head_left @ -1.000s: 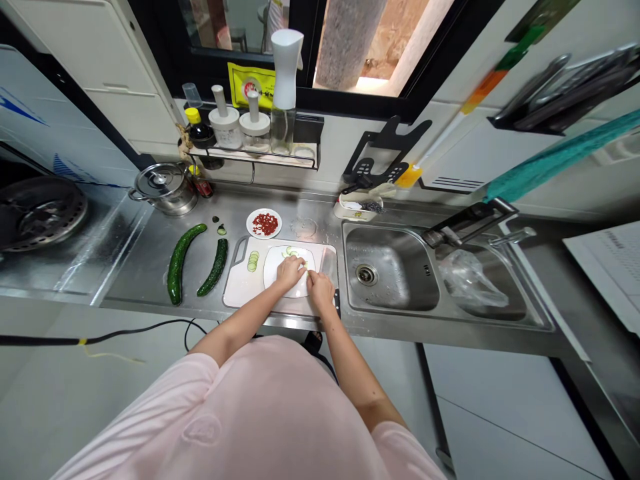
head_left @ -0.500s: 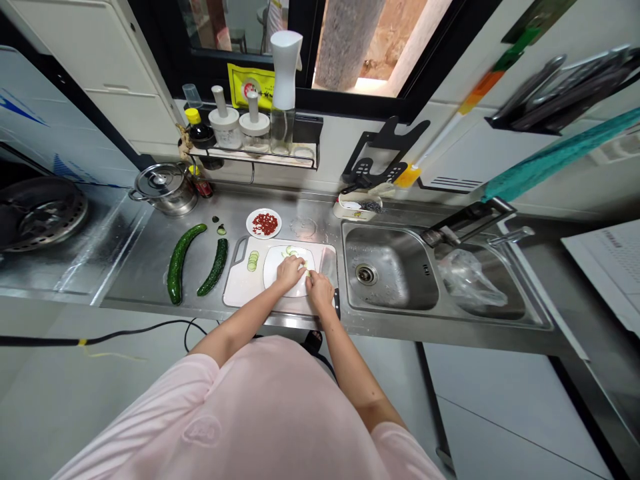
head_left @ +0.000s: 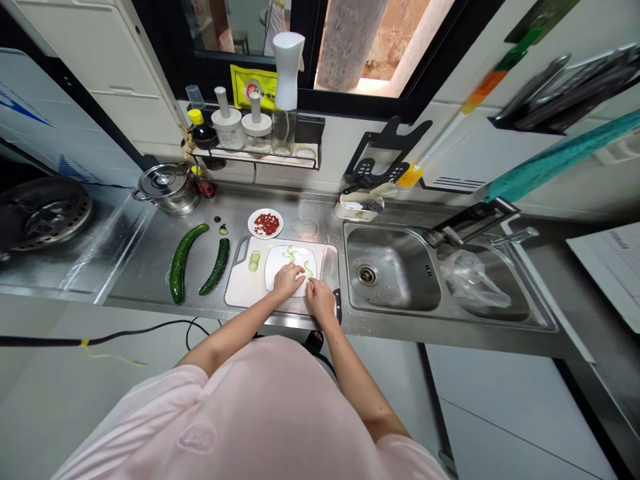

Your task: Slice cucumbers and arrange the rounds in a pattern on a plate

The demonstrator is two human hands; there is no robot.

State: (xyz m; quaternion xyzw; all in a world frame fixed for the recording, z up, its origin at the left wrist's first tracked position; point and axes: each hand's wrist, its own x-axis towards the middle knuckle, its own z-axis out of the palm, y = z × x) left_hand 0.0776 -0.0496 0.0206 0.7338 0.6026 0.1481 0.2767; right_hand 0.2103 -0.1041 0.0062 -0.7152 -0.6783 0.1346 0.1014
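My left hand (head_left: pixel 289 281) rests on a white oval plate (head_left: pixel 280 263) with its fingers stretched toward the plate's middle. My right hand (head_left: pixel 321 301) sits at the plate's lower right edge, fingers curled and close to a thin cucumber slice (head_left: pixel 309 270). More pale green slices (head_left: pixel 289 254) lie on the plate. The plate stands on a white cutting board (head_left: pixel 280 300), with a short row of slices (head_left: pixel 254 261) at its left. Two dark green cucumbers (head_left: pixel 217 267) lie on the steel counter (head_left: pixel 150 267) to the left.
A small plate of chopped red food (head_left: pixel 265 224) stands behind the board. A black handle (head_left: pixel 339 307) shows at the board's right edge. To the right is a steel double sink (head_left: pixel 390 267) holding a plastic bag (head_left: pixel 469 280); a steel pot (head_left: pixel 165 189) stands left.
Both hands have drawn back from the plate's middle toward its lower edge, uncovering slices on the right of the plate. The whole view has shifted slightly.
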